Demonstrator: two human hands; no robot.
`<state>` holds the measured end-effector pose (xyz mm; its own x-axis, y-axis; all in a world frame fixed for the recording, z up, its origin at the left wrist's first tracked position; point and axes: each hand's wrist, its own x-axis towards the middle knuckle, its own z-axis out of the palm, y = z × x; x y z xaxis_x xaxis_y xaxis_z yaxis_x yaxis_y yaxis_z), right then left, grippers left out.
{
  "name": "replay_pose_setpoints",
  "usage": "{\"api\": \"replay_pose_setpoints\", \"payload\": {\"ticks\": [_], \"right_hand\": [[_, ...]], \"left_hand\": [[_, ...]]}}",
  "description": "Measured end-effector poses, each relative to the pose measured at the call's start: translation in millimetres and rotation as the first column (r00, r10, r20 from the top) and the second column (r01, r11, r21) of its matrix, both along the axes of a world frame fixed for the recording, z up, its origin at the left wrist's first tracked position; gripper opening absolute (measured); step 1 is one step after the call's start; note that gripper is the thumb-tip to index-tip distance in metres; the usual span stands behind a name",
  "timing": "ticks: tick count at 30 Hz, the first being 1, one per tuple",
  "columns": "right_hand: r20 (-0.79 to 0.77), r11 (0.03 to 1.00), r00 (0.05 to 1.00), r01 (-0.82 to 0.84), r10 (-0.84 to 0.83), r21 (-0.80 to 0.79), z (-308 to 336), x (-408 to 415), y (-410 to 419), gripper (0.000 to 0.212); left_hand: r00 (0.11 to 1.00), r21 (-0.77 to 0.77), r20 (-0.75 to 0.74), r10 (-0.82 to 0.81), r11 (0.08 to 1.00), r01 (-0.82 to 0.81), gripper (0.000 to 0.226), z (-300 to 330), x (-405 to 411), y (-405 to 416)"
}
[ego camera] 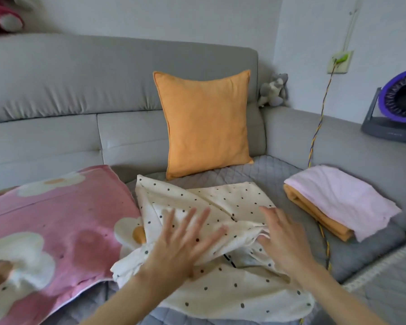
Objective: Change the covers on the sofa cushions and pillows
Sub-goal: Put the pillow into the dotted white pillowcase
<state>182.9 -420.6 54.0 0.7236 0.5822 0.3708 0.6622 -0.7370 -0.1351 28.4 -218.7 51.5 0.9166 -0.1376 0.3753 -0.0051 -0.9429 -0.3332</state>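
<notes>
A cream cover with dark dots [220, 202] lies crumpled and partly folded on the sofa seat in front of me. My left hand [185, 240] lies flat on it with fingers spread. My right hand [281, 238] is over the cover's right fold, fingers relaxed and blurred; whether it touches the cloth is unclear. An orange pillow [206, 123] stands upright against the sofa back. A pink pillow with white flowers [56, 231] lies flat at the left. Folded pink and orange covers [342, 202] are stacked at the right.
The grey sofa [80, 90] has a quilted grey mat [263, 170] on its seat. A braided cable [319, 127] hangs from a wall socket down past the stack. A purple fan [399, 106] sits on the right armrest. A small grey plush toy [274, 90] is in the corner.
</notes>
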Motion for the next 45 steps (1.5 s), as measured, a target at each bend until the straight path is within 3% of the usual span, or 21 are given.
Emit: {"api": "replay_pose_setpoints", "payload": {"ticks": [3, 5, 8, 10, 12, 14, 15, 17, 18, 20, 21, 23, 26, 29, 31, 33, 34, 36, 37, 39, 45], "right_hand": [[0.138, 0.95, 0.971, -0.222, 0.195, 0.218, -18, -4, 11, 0.06], [0.165, 0.898, 0.939, -0.338, 0.302, 0.28, -17, -7, 14, 0.044], [0.08, 0.848, 0.899, -0.433, 0.431, 0.306, -13, -5, 20, 0.045], [-0.074, 0.881, 0.894, -0.418, 0.442, 0.219, -11, -4, 34, 0.079], [-0.068, 0.953, 0.952, -0.294, 0.299, 0.077, -14, 0, 50, 0.095], [0.007, 0.972, 0.98, -0.198, 0.199, 0.13, -19, 9, 63, 0.077], [-0.031, 0.961, 0.987, -0.144, 0.155, 0.235, -22, 15, 67, 0.064], [-0.308, 0.842, 0.94, 0.044, 0.147, 0.537, -7, 29, 64, 0.043], [-0.502, 0.785, 0.84, 0.165, 0.205, 0.598, 1, 36, 60, 0.035], [-0.671, 0.776, 0.698, 0.269, 0.251, 0.57, 15, 46, 52, 0.023], [-0.669, 0.81, 0.699, 0.224, 0.253, 0.542, 22, 50, 48, 0.021], [-0.638, 0.841, 0.714, 0.128, 0.29, 0.525, 35, 54, 41, 0.021], [-0.609, 0.848, 0.666, -0.07, 0.432, 0.525, 53, 50, 26, 0.019], [-0.588, 0.895, 0.681, -0.261, 0.436, 0.36, 48, 35, 15, 0.065], [-0.638, 0.922, 0.666, -0.302, 0.387, 0.244, 38, 28, 13, 0.093], [-0.663, 0.947, 0.712, -0.322, 0.231, -0.016, 28, 25, 15, 0.108], [-0.648, 0.937, 0.749, -0.311, 0.14, -0.157, 24, 26, 17, 0.099], [-0.631, 0.917, 0.774, -0.288, 0.052, -0.277, 24, 30, 20, 0.042], [-0.656, 0.929, 0.753, -0.269, 0.038, -0.255, 27, 32, 18, 0.018], [-0.721, 0.97, 0.691, -0.207, 0.051, -0.129, 44, 35, 10, 0.018], [-0.452, 0.952, 0.876, -0.023, 0.165, 0.304, 102, 31, -5, 0.017]], "left_hand": [[0.967, 0.083, -0.236, 0.096, 0.993, -0.079, 0.087, 8, 32, -6], [0.94, -0.204, -0.311, 0.143, 0.956, -0.213, 0.054, 23, 51, 14], [0.984, -0.772, -0.096, 0.149, 0.613, -0.168, 0.037, 68, 75, 28], [0.987, -0.914, -0.012, 0.162, 0.398, -0.077, 0.028, 99, 84, 25], [0.997, -0.952, -0.05, 0.067, 0.3, -0.068, 0.024, 118, 88, 17], [0.992, -0.917, -0.122, -0.036, 0.388, -0.098, 0.023, 126, 87, 12], [0.976, -0.851, -0.21, -0.052, 0.502, -0.156, 0.031, 127, 84, 12], [0.906, -0.516, -0.408, 0.11, 0.791, -0.328, 0.067, 117, 78, 16], [0.867, -0.273, -0.433, 0.248, 0.88, -0.388, 0.073, 108, 76, 19], [0.839, 0.017, -0.386, 0.383, 0.912, -0.409, 0.045, 88, 75, 28], [0.851, -0.021, -0.365, 0.377, 0.911, -0.412, 0.029, 82, 75, 33], [0.89, -0.311, -0.355, 0.285, 0.862, -0.4, 0.021, 78, 77, 48], [0.934, -0.688, -0.338, 0.113, 0.648, -0.327, 0.019, 74, 77, 67], [0.943, -0.767, -0.305, 0.134, 0.552, -0.327, 0.015, 62, 70, 69], [0.94, -0.752, -0.296, 0.17, 0.565, -0.339, 0.013, 66, 62, 66], [0.914, -0.609, -0.367, 0.17, 0.699, -0.375, 0.019, 77, 54, 57], [0.887, -0.451, -0.414, 0.202, 0.801, -0.393, 0.034, 81, 52, 51], [0.852, -0.1, -0.434, 0.294, 0.924, -0.37, 0.044, 88, 48, 37], [0.856, -0.002, -0.407, 0.32, 0.936, -0.351, 0.037, 91, 49, 32], [0.866, 0.019, -0.356, 0.35, 0.93, -0.368, 0.02, 99, 51, 30], [0.963, -0.479, -0.162, 0.218, 0.835, -0.269, 0.024, 131, 56, 37]]}}
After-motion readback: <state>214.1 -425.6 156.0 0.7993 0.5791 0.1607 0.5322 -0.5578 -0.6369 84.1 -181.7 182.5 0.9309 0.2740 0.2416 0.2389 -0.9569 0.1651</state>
